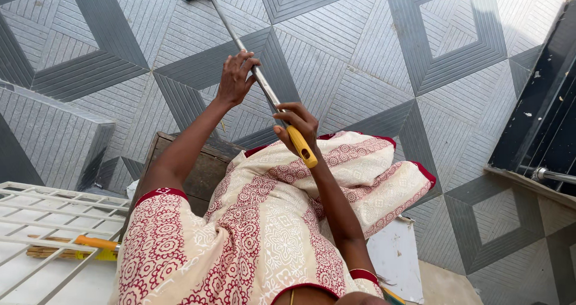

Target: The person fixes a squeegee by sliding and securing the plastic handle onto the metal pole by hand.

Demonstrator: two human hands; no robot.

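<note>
head view: left hand (pixel 236 80) and right hand (pixel 298 124) both grasping broom handle (pixel 252 65), arms outstretched.

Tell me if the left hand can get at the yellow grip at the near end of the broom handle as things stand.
Probably not without a change: the right hand is wrapped around the yellow grip, covering most of it. The left hand holds the metal handle farther up.

2 hands (pixel 237 77) (pixel 298 124) on a floor brush's metal handle (pixel 249 59) above grey tiles (pixel 384 53)

No packages, labels, signs, screens.
</note>
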